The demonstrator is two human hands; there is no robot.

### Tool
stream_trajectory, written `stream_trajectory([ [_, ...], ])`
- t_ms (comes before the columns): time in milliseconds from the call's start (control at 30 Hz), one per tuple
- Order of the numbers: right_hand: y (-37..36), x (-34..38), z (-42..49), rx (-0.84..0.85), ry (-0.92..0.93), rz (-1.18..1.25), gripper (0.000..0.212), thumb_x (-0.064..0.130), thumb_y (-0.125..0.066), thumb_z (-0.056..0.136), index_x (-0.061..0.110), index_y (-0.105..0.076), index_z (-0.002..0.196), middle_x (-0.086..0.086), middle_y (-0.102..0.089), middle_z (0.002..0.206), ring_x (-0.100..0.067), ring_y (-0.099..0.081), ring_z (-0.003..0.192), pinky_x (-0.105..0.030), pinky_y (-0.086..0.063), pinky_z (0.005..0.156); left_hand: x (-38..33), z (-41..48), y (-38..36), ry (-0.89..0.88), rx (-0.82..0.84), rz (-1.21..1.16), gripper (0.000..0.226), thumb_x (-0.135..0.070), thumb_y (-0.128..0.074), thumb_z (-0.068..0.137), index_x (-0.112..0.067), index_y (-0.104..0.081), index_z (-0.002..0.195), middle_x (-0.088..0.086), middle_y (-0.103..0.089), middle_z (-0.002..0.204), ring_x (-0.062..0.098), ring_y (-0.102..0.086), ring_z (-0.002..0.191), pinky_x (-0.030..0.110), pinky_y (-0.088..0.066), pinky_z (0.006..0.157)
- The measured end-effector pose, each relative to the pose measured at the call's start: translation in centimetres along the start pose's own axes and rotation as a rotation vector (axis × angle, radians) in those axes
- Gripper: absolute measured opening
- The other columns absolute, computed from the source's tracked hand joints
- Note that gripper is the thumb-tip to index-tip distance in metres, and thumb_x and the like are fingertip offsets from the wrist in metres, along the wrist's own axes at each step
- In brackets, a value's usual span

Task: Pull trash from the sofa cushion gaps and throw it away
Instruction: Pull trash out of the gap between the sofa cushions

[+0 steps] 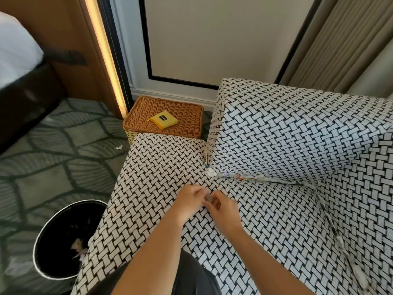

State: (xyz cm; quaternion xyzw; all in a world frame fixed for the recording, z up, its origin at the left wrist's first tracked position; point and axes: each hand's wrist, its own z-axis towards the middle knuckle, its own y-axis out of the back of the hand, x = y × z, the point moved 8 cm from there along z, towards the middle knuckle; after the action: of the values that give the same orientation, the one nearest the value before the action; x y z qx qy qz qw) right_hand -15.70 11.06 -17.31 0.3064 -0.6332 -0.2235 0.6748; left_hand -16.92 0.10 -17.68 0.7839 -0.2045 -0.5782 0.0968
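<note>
**Hands meet over the seat, scrap pinched between them**

Near left, on the patterned carpet (53,145): black bin (56,228) with a white rim, close against the sofa's side. Pale crumpled bits (78,245) lie inside it.

Near right: along the seam between the seat cushion (265,241) and the sofa arm (365,209), whitish pieces (359,273) poke out. Blurred; cannot tell what they are.

Middle: the person leans over the seat, both forearms reaching forward. Left hand (188,202) and right hand (224,208) are together just above the cushion. Fingers of both are curled, and each pinches a small grey scrap (208,197) between the fingertips. The scrap is too small to identify.

Just beyond the hands: more trash is wedged in the gap under the back cushion (287,135). A white wad (211,172) sits at the left end, and coloured wrappers (239,177) run rightward along the seam.

Left of the sofa, on the carpet: one loose white paper bit (119,147).

Far: wicker box (180,112) against the wall, a yellow packet (163,119) on its lid. Bed (14,56) far left, curtain (340,39) far right.
</note>
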Motion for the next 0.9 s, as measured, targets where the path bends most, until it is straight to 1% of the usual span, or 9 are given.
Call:
stream_trajectory([
  [67,-0.6,1.0,0.5,-0.008,0.068,-0.036,0.012,0.017,-0.059,0.088,0.021,-0.055,0.078,0.012,-0.047,0.052,-0.005,-0.045,0.044,-0.011,-0.035,0.049,0.6,-0.2,0.7,0.052,-0.020,-0.202,0.026,-0.018,-0.041,0.097,-0.015,-0.060,0.079,0.001,-0.055,0.070,0.008,-0.049,0.057,0.015,-0.040,0.049],
  [167,-2.5,2.7,1.8,0.068,0.140,-0.021,0.015,0.005,-0.052,0.090,0.014,-0.063,0.089,0.017,-0.050,0.056,-0.003,-0.050,0.046,-0.011,-0.039,0.046,1.9,-0.5,2.5,0.047,-0.108,-0.274,0.016,-0.020,-0.048,0.095,-0.016,-0.060,0.085,0.001,-0.059,0.077,0.010,-0.056,0.065,0.016,-0.045,0.053],
  [333,-5.3,4.9,3.8,0.227,0.123,0.065,0.013,0.015,-0.049,0.093,0.013,-0.060,0.086,0.006,-0.063,0.067,0.001,-0.047,0.044,-0.010,-0.035,0.044,4.0,-0.8,5.4,0.051,-0.229,-0.488,0.006,-0.009,-0.055,0.090,-0.003,-0.057,0.090,0.009,-0.061,0.079,0.014,-0.060,0.063,0.021,-0.054,0.059],
  [433,-5.8,5.3,4.5,0.315,0.059,0.240,0.017,0.016,-0.047,0.093,0.017,-0.058,0.080,0.005,-0.059,0.064,0.003,-0.046,0.048,-0.011,-0.036,0.047,4.6,-0.6,6.2,0.094,-0.235,-0.708,0.011,0.000,-0.052,0.089,0.000,-0.061,0.083,0.006,-0.058,0.065,0.009,-0.055,0.053,0.019,-0.050,0.055],
  [533,-6.0,5.7,5.0,0.306,0.036,0.338,0.022,0.015,-0.043,0.096,0.009,-0.061,0.085,-0.004,-0.064,0.072,-0.004,-0.056,0.061,-0.016,-0.046,0.057,4.1,-0.6,6.9,0.049,-0.246,-0.590,0.029,-0.006,-0.048,0.092,-0.007,-0.060,0.066,0.001,-0.055,0.056,0.012,-0.051,0.055,0.024,-0.047,0.061],
  [600,-6.1,6.3,5.1,0.295,0.038,0.365,0.025,0.009,-0.040,0.096,0.003,-0.063,0.087,-0.007,-0.065,0.073,-0.006,-0.058,0.063,-0.016,-0.047,0.059,3.6,-0.8,7.0,-0.008,-0.230,-0.452,0.034,-0.012,-0.046,0.094,-0.008,-0.055,0.061,0.004,-0.054,0.057,0.014,-0.051,0.058,0.022,-0.046,0.060],
  [667,-6.2,7.0,5.1,0.291,0.061,0.383,0.026,0.006,-0.041,0.096,0.001,-0.066,0.087,-0.008,-0.066,0.071,-0.009,-0.060,0.063,-0.016,-0.049,0.059,3.7,-0.9,7.5,-0.024,-0.221,-0.378,0.035,-0.015,-0.044,0.095,-0.006,-0.053,0.062,0.009,-0.053,0.061,0.016,-0.052,0.059,0.018,-0.045,0.057],
  [767,-6.3,7.8,5.3,0.281,0.071,0.420,0.021,0.009,-0.049,0.092,0.003,-0.068,0.084,-0.007,-0.067,0.070,-0.015,-0.062,0.063,-0.020,-0.052,0.061,4.8,-0.5,9.0,0.034,-0.208,-0.333,0.032,-0.017,-0.046,0.094,-0.007,-0.059,0.066,0.003,-0.054,0.061,0.013,-0.052,0.060,0.022,-0.048,0.062],
  [900,-6.9,8.2,7.0,0.182,-0.020,0.419,0.017,0.017,-0.061,0.086,0.011,-0.061,0.070,0.006,-0.055,0.055,0.001,-0.045,0.043,-0.011,-0.038,0.046,5.9,0.4,11.8,0.094,-0.172,-0.361,0.024,-0.018,-0.052,0.093,-0.006,-0.068,0.081,-0.001,-0.052,0.056,0.010,-0.048,0.054,0.025,-0.044,0.062],
])
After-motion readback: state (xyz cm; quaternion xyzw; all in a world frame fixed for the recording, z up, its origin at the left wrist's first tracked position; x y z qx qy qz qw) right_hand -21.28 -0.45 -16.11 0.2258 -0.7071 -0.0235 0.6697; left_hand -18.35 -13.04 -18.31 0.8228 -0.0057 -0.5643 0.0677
